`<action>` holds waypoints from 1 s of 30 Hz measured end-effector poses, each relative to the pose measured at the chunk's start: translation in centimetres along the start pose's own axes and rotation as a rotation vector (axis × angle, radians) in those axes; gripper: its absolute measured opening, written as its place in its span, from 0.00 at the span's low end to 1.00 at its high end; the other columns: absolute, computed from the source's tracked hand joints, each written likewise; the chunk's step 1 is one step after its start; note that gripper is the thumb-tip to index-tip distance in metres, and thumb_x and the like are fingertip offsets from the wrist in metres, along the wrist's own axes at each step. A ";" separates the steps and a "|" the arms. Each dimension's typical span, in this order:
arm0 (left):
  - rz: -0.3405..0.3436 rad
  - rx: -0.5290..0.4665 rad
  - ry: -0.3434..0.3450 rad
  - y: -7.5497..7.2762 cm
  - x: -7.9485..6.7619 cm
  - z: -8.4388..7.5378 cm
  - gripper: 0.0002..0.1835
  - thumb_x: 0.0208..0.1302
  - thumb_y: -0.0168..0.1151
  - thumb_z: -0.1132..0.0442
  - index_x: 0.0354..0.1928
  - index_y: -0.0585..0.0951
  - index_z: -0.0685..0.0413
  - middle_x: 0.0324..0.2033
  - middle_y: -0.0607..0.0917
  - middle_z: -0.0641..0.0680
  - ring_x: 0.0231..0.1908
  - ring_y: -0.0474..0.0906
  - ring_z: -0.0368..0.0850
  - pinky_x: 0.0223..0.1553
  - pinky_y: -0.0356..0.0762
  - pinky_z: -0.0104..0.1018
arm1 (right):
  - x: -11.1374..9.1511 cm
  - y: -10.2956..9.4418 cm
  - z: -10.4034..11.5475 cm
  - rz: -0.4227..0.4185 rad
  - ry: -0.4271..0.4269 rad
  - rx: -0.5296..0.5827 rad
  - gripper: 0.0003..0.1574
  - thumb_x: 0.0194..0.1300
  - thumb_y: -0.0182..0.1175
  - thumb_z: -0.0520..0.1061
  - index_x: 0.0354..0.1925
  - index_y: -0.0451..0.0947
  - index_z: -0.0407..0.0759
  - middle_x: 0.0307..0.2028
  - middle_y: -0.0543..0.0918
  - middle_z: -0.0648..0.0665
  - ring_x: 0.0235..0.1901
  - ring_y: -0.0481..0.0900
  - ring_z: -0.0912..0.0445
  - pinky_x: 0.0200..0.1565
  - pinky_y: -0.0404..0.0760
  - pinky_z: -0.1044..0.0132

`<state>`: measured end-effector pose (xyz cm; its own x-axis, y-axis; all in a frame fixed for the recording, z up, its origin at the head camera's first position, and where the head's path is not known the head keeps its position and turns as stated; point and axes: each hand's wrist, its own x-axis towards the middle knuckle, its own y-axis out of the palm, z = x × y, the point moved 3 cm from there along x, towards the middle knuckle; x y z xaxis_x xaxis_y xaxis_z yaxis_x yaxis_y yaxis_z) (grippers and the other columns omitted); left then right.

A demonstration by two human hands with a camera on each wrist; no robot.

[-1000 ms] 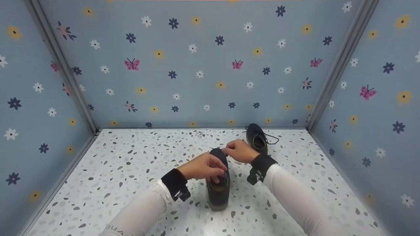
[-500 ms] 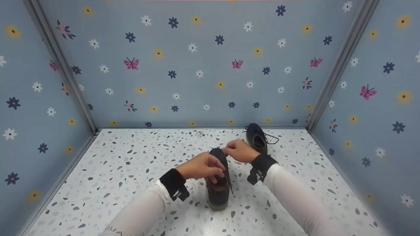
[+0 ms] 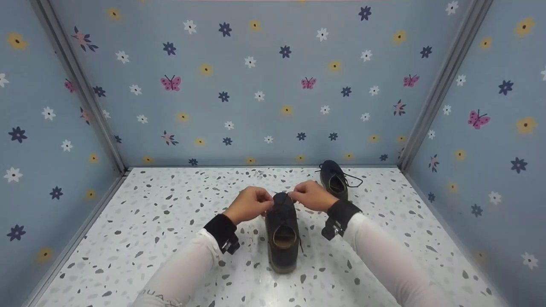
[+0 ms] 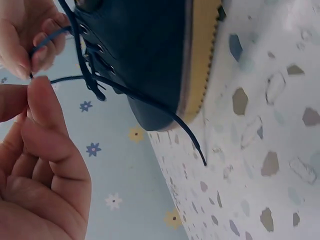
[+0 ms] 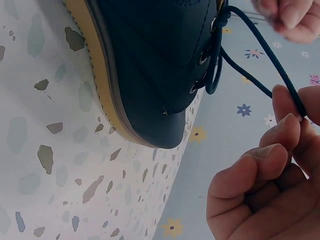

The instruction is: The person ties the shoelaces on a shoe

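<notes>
A dark blue lace-up shoe (image 3: 285, 256) with a tan sole stands on the speckled surface, toe pointing away from me. Over its right side near the toe, my right hand (image 3: 315, 196) pinches a raised loop of the blue shoelace (image 5: 267, 47) between thumb and fingertip. My left hand (image 3: 251, 205) is at the toe's left side, thumb and index finger together at the lace, as the left wrist view shows. In that view, a loose lace end (image 4: 187, 132) hangs down the shoe's side. Near the eyelets the lace is looped over itself.
A second dark shoe (image 3: 330, 168) stands farther back on the right, its untied lace looping out to the right. Blue flowered panels (image 3: 256, 85) rise behind and on both sides of the white speckled surface (image 3: 170, 238).
My left hand has moved away from over the shoe's laces, forward and left to beside the toe, uncovering the shoe's opening. The right hand has stayed in place beside the toe.
</notes>
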<state>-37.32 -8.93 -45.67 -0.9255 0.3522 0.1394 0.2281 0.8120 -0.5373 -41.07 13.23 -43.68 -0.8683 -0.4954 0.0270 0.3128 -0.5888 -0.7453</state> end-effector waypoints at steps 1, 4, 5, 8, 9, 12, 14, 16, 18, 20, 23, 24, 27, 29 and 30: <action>-0.017 0.026 -0.004 0.0 0.2 0.2 0.08 0.70 0.65 0.63 0.41 0.88 0.61 0.32 0.91 0.59 0.32 0.88 0.55 0.34 0.83 0.34 | 0.0 0.0 0.0 0.003 0.003 0.005 0.22 0.77 0.57 0.52 0.33 0.86 0.39 0.25 0.78 0.53 0.26 0.71 0.59 0.39 0.74 0.64; -0.048 0.091 -0.017 0.0 0.7 0.7 0.07 0.69 0.66 0.63 0.41 0.90 0.57 0.35 0.91 0.55 0.35 0.87 0.50 0.40 0.84 0.39 | -0.1 -0.1 0.0 0.007 0.006 0.010 0.22 0.77 0.57 0.53 0.34 0.87 0.41 0.27 0.80 0.53 0.27 0.73 0.59 0.40 0.75 0.64; -0.052 0.106 -0.022 0.1 0.9 0.8 0.07 0.69 0.67 0.63 0.42 0.90 0.56 0.37 0.92 0.54 0.37 0.87 0.48 0.44 0.85 0.41 | -0.1 -0.1 0.0 0.006 0.001 0.010 0.22 0.78 0.57 0.53 0.33 0.87 0.41 0.26 0.81 0.54 0.27 0.73 0.59 0.39 0.75 0.64; -0.037 0.128 -0.019 0.5 1.3 0.9 0.09 0.70 0.67 0.62 0.47 0.91 0.56 0.43 0.93 0.54 0.45 0.88 0.49 0.52 0.85 0.48 | -0.1 -0.2 0.0 0.007 0.001 0.013 0.23 0.78 0.56 0.53 0.34 0.89 0.41 0.22 0.77 0.55 0.23 0.71 0.59 0.35 0.73 0.65; -0.025 0.126 -0.018 0.6 1.4 0.8 0.10 0.70 0.66 0.61 0.48 0.90 0.55 0.45 0.93 0.55 0.48 0.88 0.50 0.54 0.85 0.49 | -0.1 -0.3 0.0 0.005 -0.001 0.013 0.23 0.78 0.56 0.53 0.33 0.89 0.41 0.19 0.75 0.56 0.21 0.70 0.60 0.32 0.72 0.65; 0.015 0.110 -0.015 1.1 1.6 0.7 0.12 0.70 0.66 0.59 0.51 0.90 0.53 0.47 0.92 0.55 0.50 0.88 0.51 0.54 0.85 0.48 | 0.0 -0.3 0.3 -0.008 -0.007 0.014 0.24 0.77 0.57 0.52 0.28 0.88 0.43 0.15 0.69 0.56 0.17 0.65 0.60 0.28 0.67 0.66; 0.035 0.098 -0.014 1.4 1.8 0.5 0.12 0.70 0.67 0.56 0.50 0.91 0.49 0.47 0.93 0.53 0.49 0.88 0.48 0.52 0.86 0.45 | 0.2 -0.3 0.5 -0.028 -0.020 0.009 0.24 0.77 0.58 0.51 0.23 0.84 0.46 0.14 0.67 0.57 0.16 0.64 0.60 0.26 0.66 0.67; 0.042 0.093 -0.002 1.7 1.9 0.4 0.11 0.68 0.69 0.54 0.48 0.91 0.47 0.44 0.93 0.51 0.45 0.88 0.44 0.48 0.86 0.42 | 0.3 -0.2 0.8 -0.046 -0.031 0.004 0.26 0.76 0.59 0.51 0.19 0.80 0.48 0.13 0.66 0.57 0.15 0.64 0.61 0.26 0.65 0.67; 0.043 0.097 0.015 1.9 1.9 0.2 0.10 0.66 0.71 0.51 0.44 0.92 0.45 0.41 0.93 0.49 0.40 0.88 0.40 0.45 0.86 0.39 | 0.5 -0.1 1.0 -0.062 -0.037 -0.002 0.28 0.76 0.59 0.51 0.16 0.75 0.50 0.12 0.65 0.57 0.15 0.62 0.60 0.25 0.63 0.67; 0.039 0.105 0.029 2.0 2.0 0.0 0.10 0.64 0.73 0.49 0.40 0.92 0.44 0.38 0.93 0.47 0.36 0.87 0.37 0.42 0.85 0.36 | 0.6 0.0 1.3 -0.073 -0.036 -0.010 0.29 0.76 0.59 0.52 0.15 0.72 0.51 0.12 0.63 0.57 0.15 0.61 0.60 0.24 0.62 0.67; 0.030 0.112 0.047 2.2 2.0 -0.1 0.10 0.61 0.76 0.48 0.36 0.91 0.44 0.33 0.92 0.45 0.32 0.85 0.35 0.39 0.83 0.34 | 0.7 0.1 1.5 -0.078 -0.028 -0.023 0.31 0.75 0.59 0.54 0.14 0.70 0.51 0.12 0.62 0.57 0.15 0.59 0.60 0.23 0.60 0.67; 0.026 0.111 0.054 2.3 2.0 -0.1 0.10 0.61 0.76 0.48 0.35 0.91 0.44 0.31 0.92 0.45 0.31 0.84 0.35 0.38 0.83 0.33 | 0.7 0.1 1.6 -0.078 -0.026 -0.024 0.31 0.75 0.59 0.55 0.13 0.70 0.52 0.12 0.61 0.57 0.15 0.59 0.60 0.23 0.60 0.67; 0.016 0.104 0.066 2.3 1.9 -0.1 0.08 0.62 0.75 0.51 0.32 0.90 0.46 0.29 0.91 0.46 0.28 0.82 0.35 0.36 0.81 0.33 | 0.7 0.1 1.8 -0.076 -0.024 -0.027 0.31 0.75 0.60 0.55 0.13 0.68 0.53 0.12 0.61 0.57 0.15 0.58 0.61 0.22 0.59 0.67; 0.019 0.098 0.073 2.4 1.9 -0.1 0.07 0.63 0.74 0.53 0.31 0.89 0.48 0.28 0.90 0.46 0.28 0.82 0.35 0.35 0.81 0.33 | 0.7 0.1 1.8 -0.077 -0.024 -0.024 0.31 0.74 0.60 0.55 0.13 0.69 0.53 0.12 0.61 0.57 0.14 0.58 0.61 0.22 0.58 0.67; 0.022 0.098 0.074 2.4 1.8 -0.1 0.07 0.64 0.73 0.54 0.31 0.89 0.48 0.28 0.90 0.46 0.28 0.82 0.35 0.35 0.81 0.33 | 0.7 0.1 1.8 -0.078 -0.025 -0.022 0.31 0.74 0.60 0.54 0.13 0.69 0.53 0.12 0.61 0.58 0.14 0.58 0.61 0.22 0.58 0.67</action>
<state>-38.46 -6.33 -46.62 -0.8951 0.4054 0.1856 0.2140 0.7558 -0.6188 -40.93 11.71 -42.50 -0.8796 -0.4647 0.1016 0.2360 -0.6118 -0.7550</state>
